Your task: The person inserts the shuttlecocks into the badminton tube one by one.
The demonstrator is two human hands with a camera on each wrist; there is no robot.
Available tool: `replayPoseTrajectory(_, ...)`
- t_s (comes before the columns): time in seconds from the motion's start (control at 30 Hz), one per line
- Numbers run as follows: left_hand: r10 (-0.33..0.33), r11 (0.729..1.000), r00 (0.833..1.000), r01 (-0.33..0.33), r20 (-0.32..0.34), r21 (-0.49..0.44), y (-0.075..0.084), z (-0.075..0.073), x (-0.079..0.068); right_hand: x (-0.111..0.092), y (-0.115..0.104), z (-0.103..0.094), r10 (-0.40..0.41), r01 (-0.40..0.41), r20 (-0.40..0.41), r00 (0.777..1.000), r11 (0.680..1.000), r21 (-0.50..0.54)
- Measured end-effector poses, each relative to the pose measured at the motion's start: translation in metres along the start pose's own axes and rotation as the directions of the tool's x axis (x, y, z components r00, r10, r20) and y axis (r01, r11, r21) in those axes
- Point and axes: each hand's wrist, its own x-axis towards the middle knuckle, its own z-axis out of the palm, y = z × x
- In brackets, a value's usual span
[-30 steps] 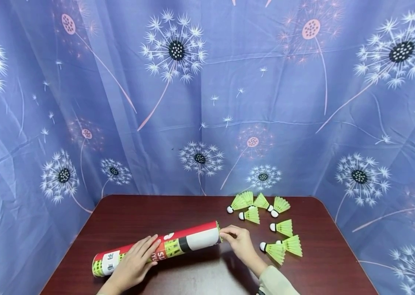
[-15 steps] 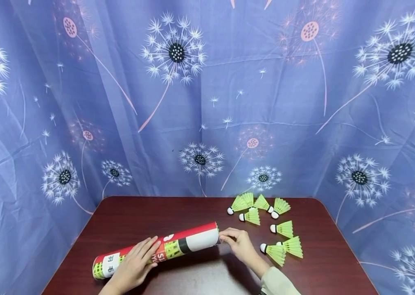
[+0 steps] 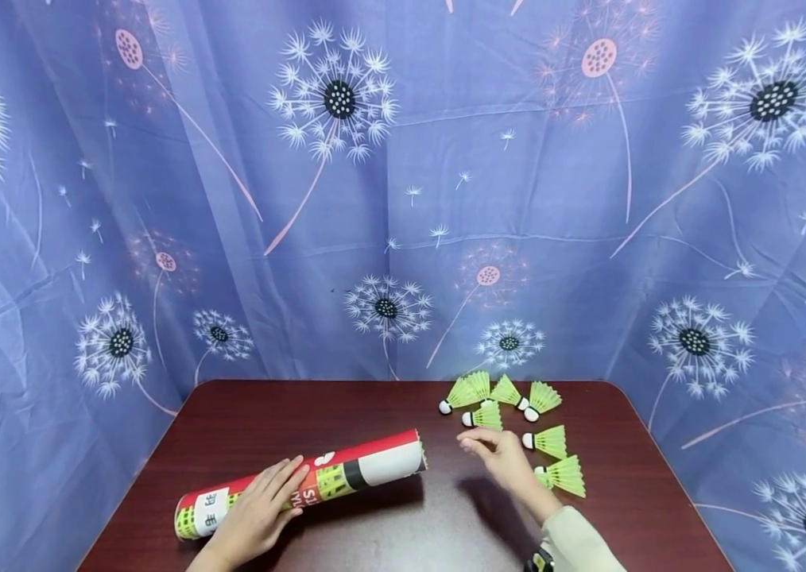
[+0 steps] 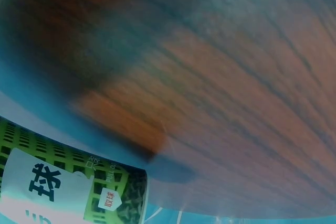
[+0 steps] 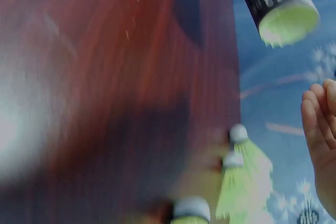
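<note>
A long red, white and yellow-green shuttlecock tube [image 3: 389,461] lies slantwise on the left and middle of the table. My left hand [image 3: 260,504] holds it, fingers laid over its top and thumb on the near side. Yellow-green skirt edges show inside the tube's mouth [image 5: 289,23] in the right wrist view. My right hand [image 3: 510,465] hovers to the right of that mouth, thumb and fingertips close together with nothing visible between them. Beside it lie yellow-green shuttlecocks with white caps, one shuttlecock [image 3: 549,442] just behind and another shuttlecock [image 3: 566,477] to its right.
At the back right several more shuttlecocks lie in a loose group, among them a front shuttlecock [image 3: 486,415]. The dark red-brown table [image 3: 288,409] ends at a blue dandelion-print curtain [image 3: 303,318] behind and at both sides. A small black device [image 3: 540,560] sits at the right sleeve.
My right hand has drawn back from the tube's mouth toward the right and now covers one of the near shuttlecocks. The left hand and tube have stayed in place.
</note>
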Motion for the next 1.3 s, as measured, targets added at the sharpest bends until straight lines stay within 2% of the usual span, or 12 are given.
replayPoseTrajectory(0.2,0.01,1.0,1.0,-0.01,-0.007,0.004,-0.002,-0.001,-0.001,-0.002,0.04,-0.041,-0.023,0.017,-0.076,0.997,0.997,-0.081)
replayPoseTrajectory(0.33,0.012,1.0,1.0,-0.012,-0.011,-0.003,-0.003,-0.001,-0.002,-0.004,0.047,-0.07,0.051,-0.074,-0.137,0.989,0.983,-0.168)
replayPoseTrajectory(0.43,0.011,1.0,1.0,-0.011,-0.012,-0.009,-0.004,0.0,-0.002,-0.006,0.052,-0.089,0.075,-0.12,-0.181,0.981,0.961,-0.251)
replayPoseTrajectory(0.6,0.007,1.0,1.0,-0.007,0.003,-0.002,-0.004,0.0,-0.003,-0.012,0.061,-0.112,0.162,-0.222,-0.218,0.962,0.93,-0.291)
replayPoseTrajectory(0.7,0.006,1.0,1.0,-0.006,0.004,0.001,-0.005,0.0,-0.004,-0.016,0.066,-0.122,0.209,-0.268,-0.219,0.953,0.917,-0.294)
replayPoseTrajectory(0.93,0.012,1.0,1.0,-0.012,0.008,-0.002,-0.006,0.0,0.0,-0.024,0.08,-0.135,0.197,-0.273,-0.226,0.954,0.882,-0.384)
replayPoseTrajectory(1.07,0.014,1.0,1.0,-0.014,0.006,-0.002,-0.006,-0.001,0.002,-0.028,0.088,-0.14,0.231,-0.305,-0.217,0.948,0.852,-0.425)
replayPoseTrajectory(1.17,0.014,1.0,1.0,-0.014,0.005,0.003,-0.007,-0.003,0.004,-0.03,0.091,-0.143,0.286,-0.354,-0.215,0.934,0.826,-0.439)
replayPoseTrajectory(1.3,0.01,1.0,1.0,-0.01,0.006,0.006,-0.009,-0.003,0.006,-0.034,0.093,-0.145,0.398,-0.437,-0.182,0.899,0.792,-0.426)
